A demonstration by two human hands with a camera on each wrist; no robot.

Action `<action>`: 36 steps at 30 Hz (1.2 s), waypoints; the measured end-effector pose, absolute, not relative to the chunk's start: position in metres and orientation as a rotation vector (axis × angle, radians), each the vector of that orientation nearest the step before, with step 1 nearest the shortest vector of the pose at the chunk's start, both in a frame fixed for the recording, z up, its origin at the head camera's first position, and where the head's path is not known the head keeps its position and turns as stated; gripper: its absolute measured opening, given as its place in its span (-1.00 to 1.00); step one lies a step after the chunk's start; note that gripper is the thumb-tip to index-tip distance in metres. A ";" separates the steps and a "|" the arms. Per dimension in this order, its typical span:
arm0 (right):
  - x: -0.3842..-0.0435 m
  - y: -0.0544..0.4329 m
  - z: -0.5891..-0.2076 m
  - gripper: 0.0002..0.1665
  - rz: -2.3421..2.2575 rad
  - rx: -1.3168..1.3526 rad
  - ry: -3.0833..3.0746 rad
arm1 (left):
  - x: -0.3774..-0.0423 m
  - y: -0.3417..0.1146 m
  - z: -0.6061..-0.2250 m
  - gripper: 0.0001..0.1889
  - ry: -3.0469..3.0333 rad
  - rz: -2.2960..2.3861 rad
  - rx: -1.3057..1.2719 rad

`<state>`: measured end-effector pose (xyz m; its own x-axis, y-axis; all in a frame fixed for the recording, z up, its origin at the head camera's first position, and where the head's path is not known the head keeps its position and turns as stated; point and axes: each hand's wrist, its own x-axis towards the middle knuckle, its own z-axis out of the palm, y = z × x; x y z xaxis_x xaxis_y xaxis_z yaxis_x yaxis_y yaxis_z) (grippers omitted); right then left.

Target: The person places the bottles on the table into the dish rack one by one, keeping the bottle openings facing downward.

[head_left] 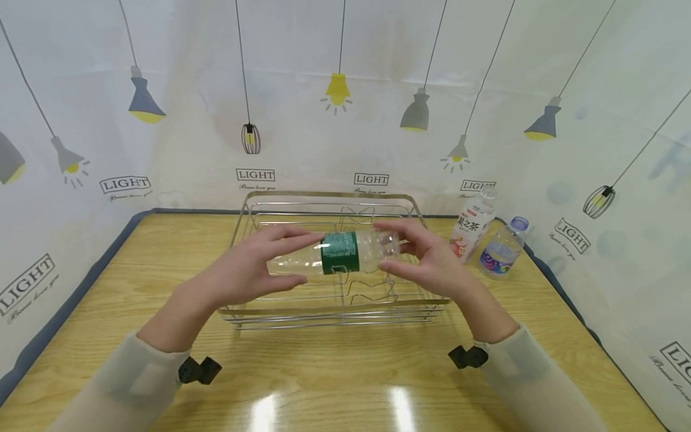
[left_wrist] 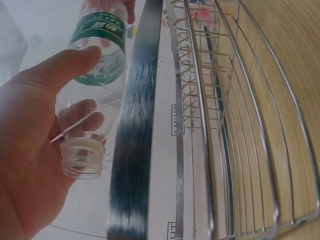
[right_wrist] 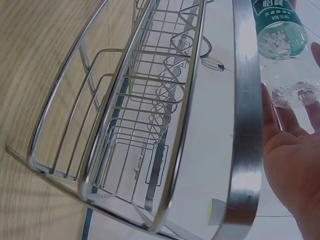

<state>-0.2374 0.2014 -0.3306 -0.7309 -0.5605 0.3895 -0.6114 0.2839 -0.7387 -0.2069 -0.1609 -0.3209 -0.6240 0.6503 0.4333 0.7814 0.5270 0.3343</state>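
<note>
A clear plastic bottle with a green label lies sideways in the air over a metal wire dish rack. My left hand grips its neck half, thumb on one side and fingers on the other. In the left wrist view the bottle's mouth shows without a cap. Around the base end, my right hand curls its thumb and fingers; in the right wrist view its fingers show behind the clear base.
On the wooden table, right of the rack, stand a bottle with a white fruit-tea label and a shorter bottle with a purple cap. A lamp-patterned cloth hangs behind and at both sides.
</note>
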 end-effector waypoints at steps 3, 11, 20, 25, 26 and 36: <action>-0.238 0.201 -0.329 -0.18 1.504 1.097 -2.496 | -0.206 -0.161 -0.321 -0.23 -2.521 -0.754 -1.178; -0.241 0.201 -0.324 -0.05 1.585 1.074 -2.481 | -0.206 -0.159 -0.325 -0.22 -2.588 -0.813 -1.080; -0.244 0.199 -0.324 -0.08 1.649 1.001 -2.477 | -0.208 -0.156 -0.327 -0.22 -2.610 -1.091 -0.972; -0.244 0.193 -0.324 -0.14 1.666 1.022 -2.495 | -0.208 -0.151 -0.328 -0.24 -2.609 -1.257 -0.914; -0.244 0.191 -0.324 -0.14 1.670 1.027 -2.501 | -0.208 -0.150 -0.328 -0.25 -2.609 -1.282 -0.910; -0.240 0.171 -0.325 -0.20 1.717 1.115 -2.475 | -0.206 -0.140 -0.339 -0.32 -2.609 -1.482 -0.929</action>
<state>-0.2403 0.1711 -0.3245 -0.7569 -0.5717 0.3168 -0.4969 0.1886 -0.8470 -0.2065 -0.1398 -0.3386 -0.8252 0.4908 0.2795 0.4914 0.3801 0.7836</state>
